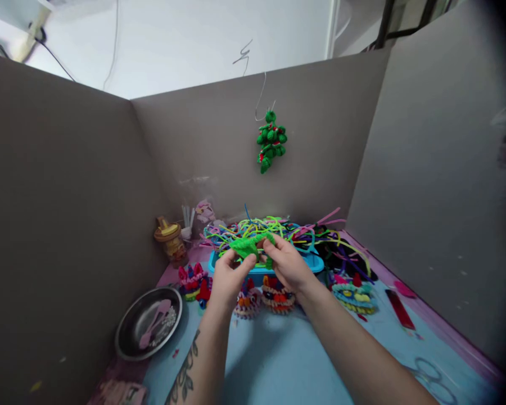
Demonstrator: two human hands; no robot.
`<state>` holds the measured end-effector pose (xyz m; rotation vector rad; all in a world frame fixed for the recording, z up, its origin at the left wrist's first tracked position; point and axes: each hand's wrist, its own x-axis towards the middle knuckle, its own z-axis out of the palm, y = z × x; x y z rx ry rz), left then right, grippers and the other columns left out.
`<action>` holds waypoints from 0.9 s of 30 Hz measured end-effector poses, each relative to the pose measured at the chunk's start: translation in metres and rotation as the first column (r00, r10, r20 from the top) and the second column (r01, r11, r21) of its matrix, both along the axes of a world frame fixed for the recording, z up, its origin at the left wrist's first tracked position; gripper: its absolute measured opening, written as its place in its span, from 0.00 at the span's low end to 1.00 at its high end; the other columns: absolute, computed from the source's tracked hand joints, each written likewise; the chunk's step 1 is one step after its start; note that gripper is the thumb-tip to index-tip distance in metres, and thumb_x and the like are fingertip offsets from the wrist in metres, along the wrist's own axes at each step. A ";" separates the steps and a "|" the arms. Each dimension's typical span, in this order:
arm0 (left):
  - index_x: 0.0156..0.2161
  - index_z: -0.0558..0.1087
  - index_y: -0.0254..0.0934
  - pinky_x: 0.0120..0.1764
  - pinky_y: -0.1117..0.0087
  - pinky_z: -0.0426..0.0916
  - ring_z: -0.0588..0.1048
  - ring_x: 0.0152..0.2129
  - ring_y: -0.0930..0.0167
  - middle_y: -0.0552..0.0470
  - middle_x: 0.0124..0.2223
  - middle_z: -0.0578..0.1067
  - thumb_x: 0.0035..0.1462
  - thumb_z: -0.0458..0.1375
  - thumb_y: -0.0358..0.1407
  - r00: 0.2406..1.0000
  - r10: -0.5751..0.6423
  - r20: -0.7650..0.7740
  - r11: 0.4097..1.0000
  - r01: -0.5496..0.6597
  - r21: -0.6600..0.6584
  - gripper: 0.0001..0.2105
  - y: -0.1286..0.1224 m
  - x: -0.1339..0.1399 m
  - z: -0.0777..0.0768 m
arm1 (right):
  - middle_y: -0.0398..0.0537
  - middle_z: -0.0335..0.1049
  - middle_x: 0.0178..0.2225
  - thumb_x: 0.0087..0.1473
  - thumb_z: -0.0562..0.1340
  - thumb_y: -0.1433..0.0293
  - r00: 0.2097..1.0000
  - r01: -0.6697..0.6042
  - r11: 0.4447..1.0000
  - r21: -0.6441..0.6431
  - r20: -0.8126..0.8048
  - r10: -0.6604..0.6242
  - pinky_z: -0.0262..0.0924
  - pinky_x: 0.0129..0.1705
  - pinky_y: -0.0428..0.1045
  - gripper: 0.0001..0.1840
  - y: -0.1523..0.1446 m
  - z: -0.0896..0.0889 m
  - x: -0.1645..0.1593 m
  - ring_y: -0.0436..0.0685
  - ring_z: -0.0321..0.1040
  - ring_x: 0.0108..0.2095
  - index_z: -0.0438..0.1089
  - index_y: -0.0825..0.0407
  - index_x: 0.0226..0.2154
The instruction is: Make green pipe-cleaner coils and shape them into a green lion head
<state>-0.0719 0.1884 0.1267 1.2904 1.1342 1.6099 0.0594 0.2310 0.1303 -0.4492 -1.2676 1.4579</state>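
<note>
A bright green piece of pipe-cleaner work [245, 246] is held up between my two hands, above the front of a blue tray. My left hand [233, 274] pinches its lower left side with thumb and fingers. At its right end, the thumb and fingers of my right hand [284, 260] are closed on it. Behind it, the blue tray [259, 275] is heaped with loose pipe cleaners [253, 228] in many colours. Just below my hands stand small striped fuzzy figures [278, 295], partly covered by my wrists.
A steel bowl [122, 332] with a pink scoop [155, 323] and white bits stands at left. Behind it is a brown cup [172, 242]. At right lie another fuzzy figure [354, 295], a red strip [400, 309] and scissors [430, 374]. A green ornament [272, 140] hangs on the grey partition.
</note>
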 end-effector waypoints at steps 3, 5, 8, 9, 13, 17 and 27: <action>0.34 0.75 0.34 0.37 0.73 0.67 0.73 0.30 0.73 0.52 0.32 0.77 0.45 0.66 0.39 0.963 -0.022 0.270 0.998 0.035 -0.043 0.12 -0.001 0.004 0.002 | 0.43 0.67 0.29 0.44 0.68 0.53 1.000 -0.024 0.998 -0.053 -0.015 0.023 0.60 0.32 0.46 0.19 0.002 0.003 0.006 0.50 0.64 0.30 0.69 0.51 0.29; 0.33 0.74 0.34 0.37 0.73 0.67 0.73 0.30 0.74 0.53 0.32 0.76 0.44 0.67 0.38 0.915 -0.026 0.403 0.995 0.062 -0.077 0.12 -0.002 0.005 0.004 | 0.44 0.68 0.31 0.41 0.69 0.52 0.999 0.005 0.994 -0.109 -0.040 -0.009 0.62 0.34 0.47 0.21 0.003 0.005 0.009 0.52 0.66 0.33 0.69 0.52 0.29; 0.32 0.73 0.34 0.38 0.71 0.69 0.73 0.30 0.74 0.54 0.32 0.76 0.42 0.68 0.37 0.856 -0.030 0.517 0.989 0.099 -0.107 0.12 -0.003 0.007 0.006 | 0.43 0.67 0.28 0.41 0.68 0.50 0.996 0.058 0.987 -0.151 -0.063 -0.068 0.63 0.33 0.48 0.22 0.006 0.005 0.011 0.53 0.65 0.32 0.67 0.52 0.25; 0.32 0.73 0.34 0.40 0.69 0.69 0.74 0.30 0.74 0.54 0.32 0.76 0.42 0.69 0.37 0.837 -0.030 0.547 0.989 0.105 -0.107 0.12 -0.003 0.008 0.006 | 0.42 0.66 0.26 0.42 0.67 0.50 0.995 0.078 0.987 -0.143 -0.053 -0.086 0.63 0.32 0.48 0.22 0.007 0.005 0.012 0.52 0.64 0.29 0.67 0.52 0.25; 0.30 0.71 0.34 0.43 0.63 0.70 0.75 0.29 0.74 0.53 0.32 0.78 0.46 0.67 0.35 0.759 -0.024 0.651 0.987 0.119 -0.103 0.09 -0.004 0.014 0.009 | 0.40 0.62 0.21 0.50 0.62 0.57 0.977 0.169 0.985 0.028 0.131 -0.171 0.57 0.26 0.46 0.15 0.008 0.003 0.014 0.49 0.59 0.23 0.71 0.52 0.32; 0.31 0.71 0.34 0.45 0.60 0.70 0.77 0.30 0.72 0.52 0.32 0.78 0.55 0.60 0.31 0.693 0.009 0.721 0.986 0.112 -0.120 0.03 -0.006 0.017 0.014 | 0.43 0.66 0.26 0.54 0.57 0.66 0.900 0.122 0.942 0.311 0.365 -0.237 0.58 0.29 0.47 0.13 0.004 0.008 0.019 0.51 0.61 0.25 0.72 0.52 0.41; 0.31 0.70 0.33 0.45 0.64 0.70 0.75 0.28 0.75 0.53 0.31 0.77 0.53 0.59 0.24 0.639 0.040 0.768 0.990 0.078 -0.117 0.04 -0.010 0.022 0.021 | 0.41 0.68 0.27 0.55 0.57 0.73 0.740 0.063 0.783 0.619 0.498 -0.453 0.56 0.29 0.46 0.13 -0.009 0.011 0.014 0.50 0.63 0.25 0.67 0.50 0.44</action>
